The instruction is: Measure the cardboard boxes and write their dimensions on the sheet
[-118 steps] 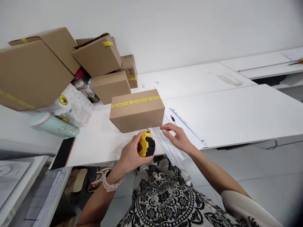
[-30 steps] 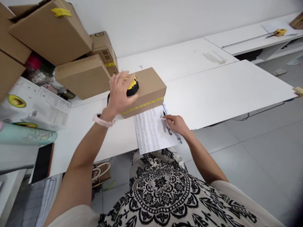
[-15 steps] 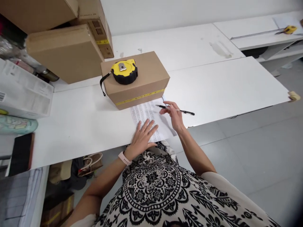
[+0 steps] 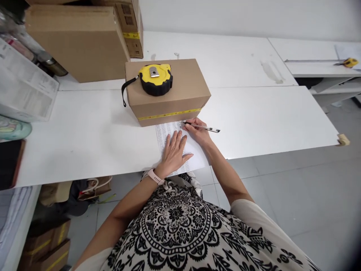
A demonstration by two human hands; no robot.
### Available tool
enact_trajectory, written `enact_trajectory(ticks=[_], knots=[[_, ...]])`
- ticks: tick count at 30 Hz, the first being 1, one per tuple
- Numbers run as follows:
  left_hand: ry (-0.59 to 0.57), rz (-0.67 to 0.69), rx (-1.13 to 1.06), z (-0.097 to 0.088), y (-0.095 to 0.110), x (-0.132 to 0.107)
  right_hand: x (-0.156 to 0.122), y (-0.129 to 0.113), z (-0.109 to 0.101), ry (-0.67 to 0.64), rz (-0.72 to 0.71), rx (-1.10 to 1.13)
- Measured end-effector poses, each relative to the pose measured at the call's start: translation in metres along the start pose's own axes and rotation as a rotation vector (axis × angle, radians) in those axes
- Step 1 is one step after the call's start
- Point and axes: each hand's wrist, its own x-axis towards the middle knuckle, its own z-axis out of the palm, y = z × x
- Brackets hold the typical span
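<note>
My left hand (image 4: pixel 174 153) lies flat with fingers spread on a printed sheet of paper (image 4: pixel 197 156). In my right hand (image 4: pixel 197 131) is a pen (image 4: pixel 210 129), its tip at the upper part of the sheet, close to the printed rows. Whether the tip touches the paper I cannot tell. Just beyond the sheet stands a closed cardboard box (image 4: pixel 186 82) with a strip of yellow tape along its side. On top of that box, toward its left, rests a yellow and black tape measure (image 4: pixel 155 79) with a black wrist strap hanging over the edge.
Larger cardboard boxes (image 4: pixel 81 45) stand at the back left. A white carton (image 4: pixel 28 82) and a dark phone (image 4: pixel 9 162) lie at the left of the white table (image 4: pixel 267 124). Another tape measure (image 4: pixel 350 63) sits far right. Boxes and bags are below the table.
My right hand has moved left and away from me, bringing the pen tip to the sheet's upper part. My left hand stays flat on the paper. The view has shifted slightly.
</note>
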Motion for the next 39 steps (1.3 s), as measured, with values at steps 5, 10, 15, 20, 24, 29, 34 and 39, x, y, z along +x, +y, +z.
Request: enact_trajectory(ticks=[5,10,15,20,24,29,34,39], knots=[[-0.017,-0.012,0.051,-0.001,0.001,-0.002,-0.006,0.006,0.001,0.103,-0.128,-0.191],[-0.021,-0.024,0.058,-0.003,0.001,-0.001,-0.009,0.009,0.002,0.07,-0.19,-0.117],[-0.027,-0.025,0.048,-0.003,0.002,0.0,-0.01,0.009,0.002,0.114,-0.152,-0.164],[-0.015,-0.023,0.042,-0.002,0.002,-0.001,-0.009,0.002,0.003,0.117,-0.186,-0.327],[0.0,-0.018,0.043,-0.001,0.001,-0.001,-0.009,0.0,0.005,0.139,-0.205,-0.319],[0.008,-0.013,0.037,-0.001,0.001,-0.001,-0.011,-0.001,0.005,0.117,-0.192,-0.377],[0.014,-0.017,0.027,-0.001,0.001,-0.001,-0.011,-0.001,0.005,0.108,-0.216,-0.422],[0.017,-0.012,0.03,0.001,0.0,-0.001,-0.01,0.0,0.006,0.101,-0.23,-0.434]])
